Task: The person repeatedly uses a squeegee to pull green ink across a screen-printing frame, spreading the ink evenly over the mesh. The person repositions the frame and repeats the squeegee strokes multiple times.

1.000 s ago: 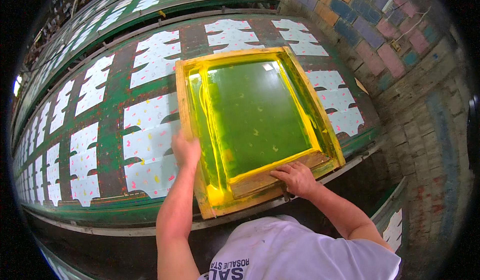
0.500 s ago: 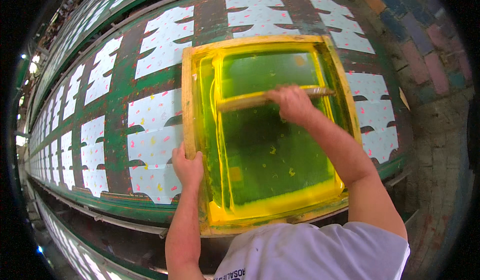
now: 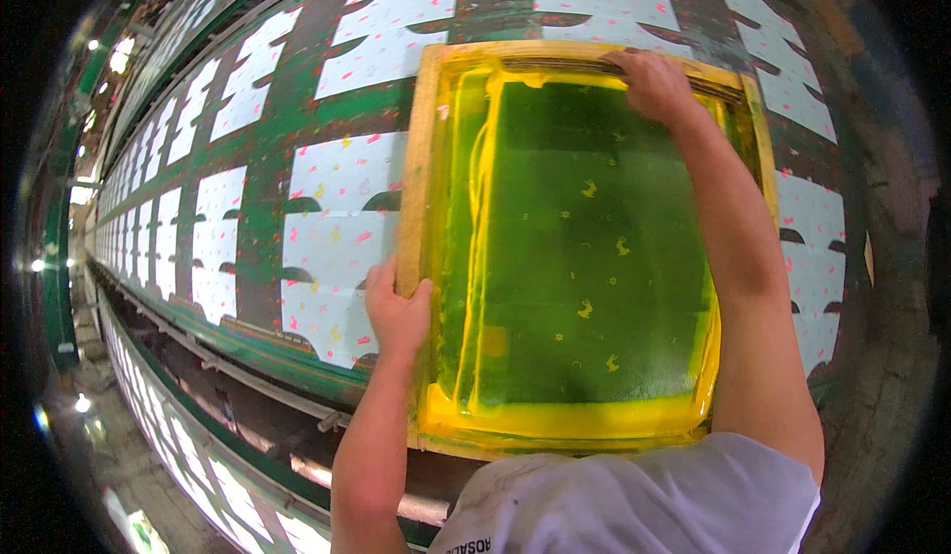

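A wooden screen printing frame (image 3: 420, 167) lies on the long table, its green mesh (image 3: 555, 277) dotted with small yellow shapes. My left hand (image 3: 398, 308) is closed on the frame's left bar, thumb on top. At the far end of the screen my right hand (image 3: 656, 86) grips the squeegee (image 3: 560, 64), a long strip lying along the inside of the far bar. Part of that strip is hidden under the hand. Yellow ink (image 3: 565, 419) pools along the near side, with streaks running up the left.
Pale fabric pieces (image 3: 342, 227) printed with small pink and yellow motifs lie in rows on the green and brown table (image 3: 263, 237). Others stick out right of the frame. A rail (image 3: 287, 395) runs along the table's near edge. Paved floor borders the right end.
My right hand has pushed the squeegee from the upper middle of the mesh to the far bar. The left hand keeps its hold on the frame. The view has shifted.
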A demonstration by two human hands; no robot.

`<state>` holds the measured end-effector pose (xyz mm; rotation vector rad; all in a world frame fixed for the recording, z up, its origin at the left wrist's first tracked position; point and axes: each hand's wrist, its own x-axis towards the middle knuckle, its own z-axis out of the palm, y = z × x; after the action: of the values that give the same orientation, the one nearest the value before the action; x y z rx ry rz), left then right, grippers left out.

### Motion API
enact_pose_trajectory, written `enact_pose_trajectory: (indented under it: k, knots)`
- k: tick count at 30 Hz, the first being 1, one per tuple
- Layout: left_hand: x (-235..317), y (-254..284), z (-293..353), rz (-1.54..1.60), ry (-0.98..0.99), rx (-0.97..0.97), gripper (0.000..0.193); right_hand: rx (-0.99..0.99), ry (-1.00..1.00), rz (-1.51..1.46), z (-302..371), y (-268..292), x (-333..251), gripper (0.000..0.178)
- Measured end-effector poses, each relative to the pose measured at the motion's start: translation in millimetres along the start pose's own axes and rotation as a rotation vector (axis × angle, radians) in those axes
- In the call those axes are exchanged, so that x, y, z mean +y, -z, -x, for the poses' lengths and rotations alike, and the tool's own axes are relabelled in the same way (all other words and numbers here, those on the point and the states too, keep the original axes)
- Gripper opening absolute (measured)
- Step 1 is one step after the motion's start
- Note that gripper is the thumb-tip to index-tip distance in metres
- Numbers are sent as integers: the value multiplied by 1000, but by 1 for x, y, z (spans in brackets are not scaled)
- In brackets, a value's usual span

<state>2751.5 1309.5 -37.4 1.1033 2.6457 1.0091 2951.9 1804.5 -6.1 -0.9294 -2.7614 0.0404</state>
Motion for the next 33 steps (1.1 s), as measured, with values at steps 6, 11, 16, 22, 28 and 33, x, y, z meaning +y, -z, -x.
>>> enact_pose_trajectory:
  k: [6, 11, 16, 22, 28, 33]
  knots:
    - [0, -1, 0, 14, 23, 22, 56, -185, 56, 37, -7, 9, 11, 59]
    - [-1, 0, -1, 31, 40, 21, 58, -324, 73, -77, 54, 26, -24, 58]
    - [2, -1, 1, -40, 46, 19, 53, -391, 66, -106, 162, 53, -91, 48]
    - [7, 5, 7, -5, 3, 30, 43, -311, 71, -171, 303, 86, -182, 42]
    - [1, 2, 17, -25, -102, 129, 58, -303, 26, -144, 415, 106, -258, 44]
    - [2, 1, 27, -102, -151, 159, 54, -226, 110, -171, 470, 108, -280, 55]
